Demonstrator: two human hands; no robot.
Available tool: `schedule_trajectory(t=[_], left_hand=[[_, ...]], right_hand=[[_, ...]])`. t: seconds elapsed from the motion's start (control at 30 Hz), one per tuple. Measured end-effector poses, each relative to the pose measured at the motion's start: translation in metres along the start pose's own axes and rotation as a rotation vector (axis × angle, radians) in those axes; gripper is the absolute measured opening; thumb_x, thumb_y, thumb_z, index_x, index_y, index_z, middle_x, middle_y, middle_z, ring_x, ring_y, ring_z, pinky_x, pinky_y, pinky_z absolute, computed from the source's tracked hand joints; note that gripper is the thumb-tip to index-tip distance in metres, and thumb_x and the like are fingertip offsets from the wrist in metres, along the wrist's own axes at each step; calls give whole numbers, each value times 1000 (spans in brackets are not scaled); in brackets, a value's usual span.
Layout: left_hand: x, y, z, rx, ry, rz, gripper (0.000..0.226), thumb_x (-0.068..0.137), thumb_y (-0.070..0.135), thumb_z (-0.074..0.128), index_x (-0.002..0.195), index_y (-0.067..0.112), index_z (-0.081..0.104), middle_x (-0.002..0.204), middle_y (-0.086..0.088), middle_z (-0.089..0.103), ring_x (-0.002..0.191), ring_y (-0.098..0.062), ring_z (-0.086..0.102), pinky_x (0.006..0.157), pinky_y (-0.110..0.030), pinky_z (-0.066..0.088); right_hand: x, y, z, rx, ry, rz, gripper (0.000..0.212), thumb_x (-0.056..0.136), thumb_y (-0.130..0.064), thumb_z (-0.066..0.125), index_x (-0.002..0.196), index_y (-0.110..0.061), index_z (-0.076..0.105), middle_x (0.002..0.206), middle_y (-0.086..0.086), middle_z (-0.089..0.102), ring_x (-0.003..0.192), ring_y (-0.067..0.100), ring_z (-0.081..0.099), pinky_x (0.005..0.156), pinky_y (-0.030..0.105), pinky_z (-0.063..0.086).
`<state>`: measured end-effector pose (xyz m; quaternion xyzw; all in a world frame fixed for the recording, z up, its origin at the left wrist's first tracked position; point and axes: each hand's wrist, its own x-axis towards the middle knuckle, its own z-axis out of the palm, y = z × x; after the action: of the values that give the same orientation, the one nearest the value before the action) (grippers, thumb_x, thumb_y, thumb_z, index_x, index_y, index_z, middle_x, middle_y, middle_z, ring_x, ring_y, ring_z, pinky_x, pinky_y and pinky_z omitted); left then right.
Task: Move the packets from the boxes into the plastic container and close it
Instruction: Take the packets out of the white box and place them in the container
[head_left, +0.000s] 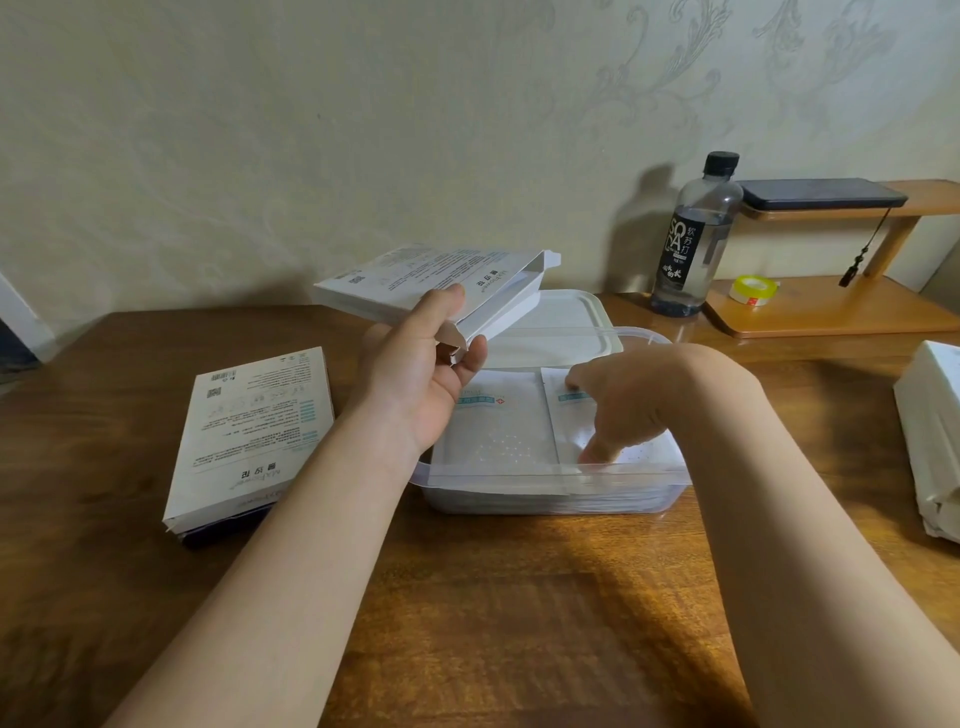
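Two hands are busy here. The person's left hand (431, 364) is up in the air above the table (519, 597), holding a white box (415, 286) by its open end, thumb on top and fingers curled underneath. That box hangs tilted over the back left corner of the container (623, 475), and its end flaps are loose.

The right hand (618, 410) is down inside the clear container. Its thumb tip touches the near end of the right-hand stack and a fingertip touches the far end, so the hand is spread across it. Can't really tell whether it's gripping the stack or just pressing on it.

The packets (498, 431) lie flat in the container in two stacks side by side, white with a teal strip near the top. The container sits open in the middle of the table, and its white lid (561, 322) lies flat just behind it.

A second box (249, 431) lies well to the left, printed side up, resting on something dark.

Back right there's a bottle (691, 234) with a black label, standing beside a wooden shelf (831, 312) that has a roll of tape (753, 289) on the lower level and a phone (821, 193) on the upper one. A white wrapped bundle (935, 431) sits at the far right edge.
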<state>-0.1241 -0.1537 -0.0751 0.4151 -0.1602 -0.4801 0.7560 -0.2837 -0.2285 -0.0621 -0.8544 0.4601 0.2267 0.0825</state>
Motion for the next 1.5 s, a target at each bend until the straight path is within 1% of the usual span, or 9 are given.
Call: schedule_trajectory(t=[0.33,0.73,0.87,0.97,1.07,1.13,1.27,1.4,1.5], left_hand=[[0,-1,-1,17,0,1,23,92,11,72,112,16,62,120,-15,67,105,-29,64,55,-22,54],[0,0,-1,5,-21,-6,22,92,11,71,111,17,62,129,-18,65,113,-30,63,56,-22,54],[0,0,-2,9,-16,-8,24,92,12,72,113,17,62,128,-18,65,111,-31,63,56,-23,55],[2,0,-2,15,2,-12,24,92,13,72,114,13,63,128,-20,66,102,-30,65,52,-22,54],[2,-1,-2,2,-14,-10,22,92,15,72,113,9,66,115,-17,66,94,-27,66,50,-22,53],[2,0,-1,-23,-24,-7,27,92,19,73,115,8,66,109,-15,66,83,-22,70,49,-22,53],[4,2,-2,-44,-16,-36,29,89,29,77,109,10,66,114,-16,66,89,-25,70,48,-21,53],[4,2,-2,-44,-4,-47,43,87,36,78,118,9,68,142,-23,57,97,-28,69,48,-21,53],[4,2,-2,-49,-21,-47,41,88,37,77,117,10,68,137,-21,62,91,-25,70,48,-20,53]], right_hand=[[-2,0,-1,6,14,-14,105,75,-70,71,156,-26,23,154,1,44,139,28,43,112,44,40],[1,-9,3,-61,-12,-18,82,83,-58,72,150,-25,37,134,1,57,117,23,54,97,34,46],[-2,-4,1,18,8,-3,89,76,-64,74,148,-24,40,137,1,56,124,25,53,106,41,45],[-14,2,-10,177,195,-26,89,80,-60,73,152,-22,36,154,1,45,139,26,44,113,43,37],[-15,2,-18,465,565,-71,56,88,-43,72,137,-21,56,127,3,65,107,21,63,89,31,49],[-10,-2,-18,567,730,-80,40,92,-36,69,128,-22,63,109,1,71,91,17,63,79,28,46],[-4,-7,-15,659,852,-81,32,93,-33,65,124,-26,65,94,-3,71,92,20,65,85,36,54],[-2,-10,-14,659,860,-128,33,92,-32,64,125,-29,64,89,-6,69,90,20,65,86,41,56],[-2,-11,-13,631,830,-170,43,91,-31,62,134,-34,59,80,-7,67,82,17,65,81,41,57]])
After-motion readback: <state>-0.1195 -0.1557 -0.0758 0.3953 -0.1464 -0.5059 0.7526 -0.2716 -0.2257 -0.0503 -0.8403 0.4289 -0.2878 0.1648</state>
